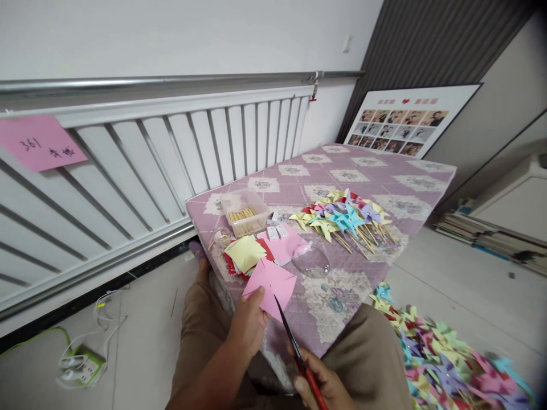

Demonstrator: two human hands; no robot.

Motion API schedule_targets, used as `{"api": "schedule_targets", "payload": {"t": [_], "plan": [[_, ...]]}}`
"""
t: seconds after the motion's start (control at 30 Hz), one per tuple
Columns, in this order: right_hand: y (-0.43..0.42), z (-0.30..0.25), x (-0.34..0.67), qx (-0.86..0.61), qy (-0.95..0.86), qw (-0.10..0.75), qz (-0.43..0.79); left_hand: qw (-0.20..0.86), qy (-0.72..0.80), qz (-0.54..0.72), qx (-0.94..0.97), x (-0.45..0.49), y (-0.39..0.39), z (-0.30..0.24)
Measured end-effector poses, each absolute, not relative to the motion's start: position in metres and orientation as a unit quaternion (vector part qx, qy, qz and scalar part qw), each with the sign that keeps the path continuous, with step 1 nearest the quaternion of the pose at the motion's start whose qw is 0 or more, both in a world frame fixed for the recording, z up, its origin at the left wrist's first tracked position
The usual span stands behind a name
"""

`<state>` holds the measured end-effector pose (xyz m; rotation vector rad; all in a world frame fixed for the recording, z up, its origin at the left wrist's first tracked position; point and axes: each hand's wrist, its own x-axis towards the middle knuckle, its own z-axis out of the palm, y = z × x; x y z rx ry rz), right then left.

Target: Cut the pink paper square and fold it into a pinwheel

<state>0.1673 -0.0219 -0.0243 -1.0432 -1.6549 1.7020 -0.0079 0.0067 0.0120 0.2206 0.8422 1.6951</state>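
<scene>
My left hand (251,322) pinches the lower left edge of a pink paper square (276,279), thumb on top. The square has slits cut in from its corners and a small dark mark near its middle. In my right hand (320,376) are red-handled scissors (292,337) with dark, pointed blades held together. Their tip lies over the lower part of the pink square; I cannot tell whether it touches. Just beyond my left hand lies a stack of yellow and red paper squares (244,254), partly under the pink one.
On the patterned tablecloth (294,169) stand a clear box (245,213) of wooden sticks, small white boxes (277,231), a clear round dish (311,263) and a bunch of paper pinwheels (347,216). More pinwheels (448,359) lie at lower right. A power strip (88,367) is on the floor.
</scene>
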Motion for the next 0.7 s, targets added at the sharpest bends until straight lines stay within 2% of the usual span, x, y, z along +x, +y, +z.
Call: {"api": "schedule_targets", "payload": {"t": [0.3, 0.43, 0.7], "plan": [[-0.02, -0.031, 0.176, -0.352, -0.638, 0.268, 0.63, 0.578, 0.385, 0.717, 0.066, -0.02, 0.011, 0.014], [-0.015, -0.023, 0.186, -0.38, -0.614, 0.277, 0.634, 0.579, 0.377, 0.721, 0.051, -0.037, 0.013, 0.019], [0.003, -0.016, 0.189, -0.432, -0.457, 0.341, 0.699, 0.69, 0.367, 0.596, 0.181, -0.043, -0.001, 0.022]]}}
